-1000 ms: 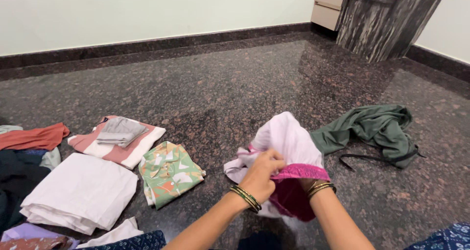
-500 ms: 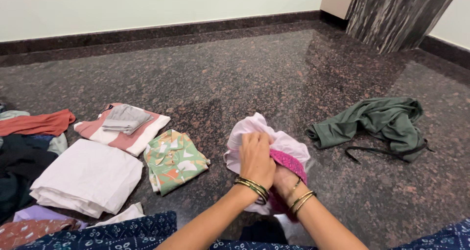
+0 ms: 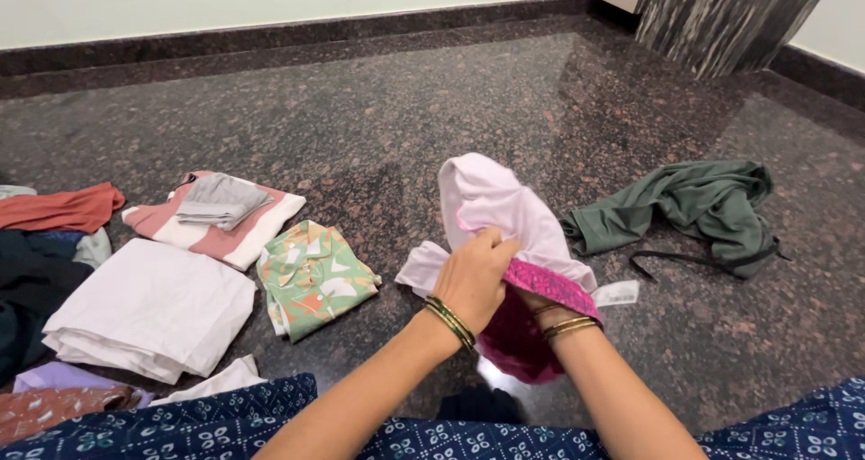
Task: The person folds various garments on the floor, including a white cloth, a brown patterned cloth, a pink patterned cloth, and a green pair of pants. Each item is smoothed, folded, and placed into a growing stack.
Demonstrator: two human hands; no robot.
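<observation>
Together our hands bunch the pale pink garment point(image 3: 491, 209): left hand point(image 3: 476, 280) grips its fold from above, right hand point(image 3: 541, 309) sits buried beneath the magenta band point(image 3: 551, 285), its grip hidden.

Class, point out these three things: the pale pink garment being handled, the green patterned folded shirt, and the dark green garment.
pale pink garment point(image 3: 491, 199), head view, raised upper fold
green patterned folded shirt point(image 3: 314, 278), head view, middle
dark green garment point(image 3: 698, 203), head view, central bunch
</observation>
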